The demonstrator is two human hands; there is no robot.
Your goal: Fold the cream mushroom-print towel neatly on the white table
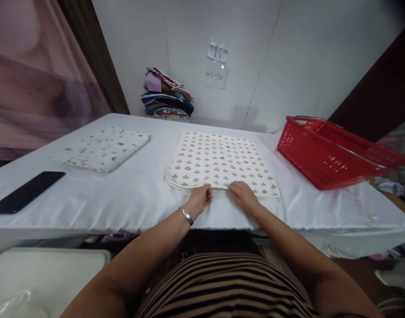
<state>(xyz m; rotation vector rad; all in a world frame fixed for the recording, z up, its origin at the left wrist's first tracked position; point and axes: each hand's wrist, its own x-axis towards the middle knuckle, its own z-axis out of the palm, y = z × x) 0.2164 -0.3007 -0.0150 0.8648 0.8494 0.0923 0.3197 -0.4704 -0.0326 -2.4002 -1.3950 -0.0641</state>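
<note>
A cream cloth (218,161) printed with rows of small grey shapes and a few coloured ones lies folded flat on the white-covered table, in front of me. Its near edge is pinched by my left hand (199,198), which wears a silver bracelet at the wrist. A little to the right, my right hand (244,194) has its fingers closed on the same edge. The cloth's left near corner is rounded and shows more than one layer. Off to the left lies another folded white cloth (104,148) with a scattered print, touched by neither hand.
A red plastic basket (324,152) with metal handles stands on the right of the table (123,201). At the left front edge lies a black phone-like slab (28,191). A stack of folded fabrics (167,97) rises behind the table, near wall papers, one reading 45-50 (214,76).
</note>
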